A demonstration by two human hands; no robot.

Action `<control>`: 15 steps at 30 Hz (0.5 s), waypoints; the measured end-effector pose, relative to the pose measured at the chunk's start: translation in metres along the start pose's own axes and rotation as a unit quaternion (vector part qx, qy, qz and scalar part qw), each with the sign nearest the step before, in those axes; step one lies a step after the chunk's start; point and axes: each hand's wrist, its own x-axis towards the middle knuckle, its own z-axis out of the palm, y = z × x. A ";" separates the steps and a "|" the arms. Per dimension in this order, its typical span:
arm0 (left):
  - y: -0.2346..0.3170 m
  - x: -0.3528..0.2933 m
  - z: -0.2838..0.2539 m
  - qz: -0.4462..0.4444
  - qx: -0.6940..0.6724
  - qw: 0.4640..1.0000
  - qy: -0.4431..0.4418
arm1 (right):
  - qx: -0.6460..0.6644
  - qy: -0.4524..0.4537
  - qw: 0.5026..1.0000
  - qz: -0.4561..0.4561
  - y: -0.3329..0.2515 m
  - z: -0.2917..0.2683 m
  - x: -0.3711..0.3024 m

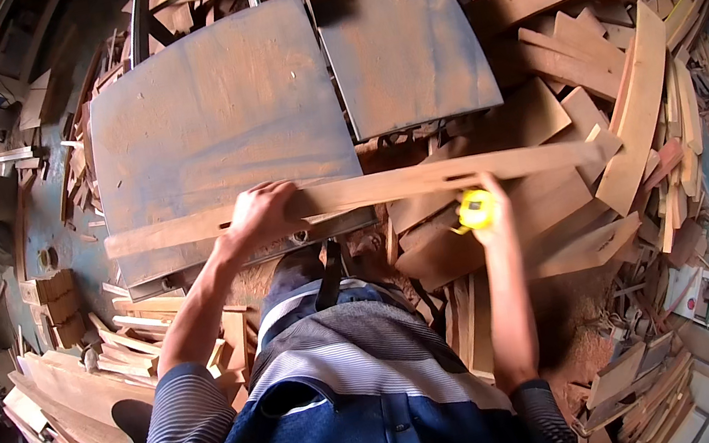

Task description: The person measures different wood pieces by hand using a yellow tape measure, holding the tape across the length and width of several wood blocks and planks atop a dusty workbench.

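Our striped sleeves fill the lower edge. From them we reach forward: our left hand (258,215) lies with its fingers curled over a long plank (386,187), pressing it onto the near edge of the grey table (212,114). Our right hand (490,207) is closed around a yellow tape measure (474,210) against the plank's near side. We judge measuring under way; no cut shows. Offcuts (614,81) lie heaped at right.
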 end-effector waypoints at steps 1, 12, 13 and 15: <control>-0.015 -0.011 0.000 -0.035 -0.003 0.999 -0.022 | 0.004 -0.009 1.000 0.026 0.024 0.008 0.022; -0.120 -0.098 0.018 -0.072 0.051 0.996 0.010 | -0.364 -0.021 0.931 -0.016 0.070 0.047 0.029; -0.118 -0.100 0.019 -0.074 0.058 0.996 0.011 | -0.400 0.000 0.915 -0.057 0.062 0.045 0.019; -0.109 -0.102 0.021 -0.093 0.048 0.994 -0.032 | -0.516 0.032 0.852 -0.088 0.034 0.055 0.004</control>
